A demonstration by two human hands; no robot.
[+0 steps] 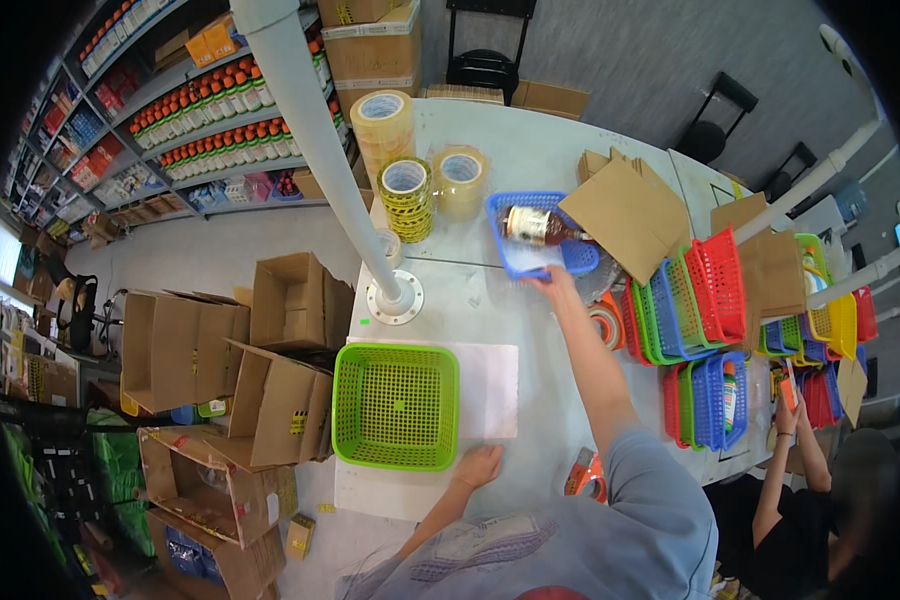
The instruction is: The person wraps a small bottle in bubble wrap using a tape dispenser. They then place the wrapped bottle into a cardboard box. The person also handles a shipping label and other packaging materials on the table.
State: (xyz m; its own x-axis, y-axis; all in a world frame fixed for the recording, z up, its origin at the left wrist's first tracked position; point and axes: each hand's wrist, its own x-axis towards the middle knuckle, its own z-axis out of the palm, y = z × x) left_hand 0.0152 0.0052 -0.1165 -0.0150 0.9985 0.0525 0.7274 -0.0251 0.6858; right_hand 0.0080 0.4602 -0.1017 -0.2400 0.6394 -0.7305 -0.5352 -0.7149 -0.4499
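My right hand (552, 282) reaches far across the table and grips the near rim of a blue plastic basket (495, 225). A bottle of brown liquid with a pale label (530, 226) lies on its side in that basket, over some clear wrapping. My left hand (480, 466) rests on the table with its fingers curled in and nothing visible in them. Just left of it stands a green plastic basket (456, 400) with nothing inside, partly on a white sheet (492, 392).
Rolls of tape (407, 200) stand behind a white post (395, 294). Flat cardboard (632, 215) and stacked coloured baskets (715, 290) line the right. Tape dispensers (586, 474) lie near my right arm. Open cartons (285, 400) stand left. A co-worker's hands (787, 408) are at far right.
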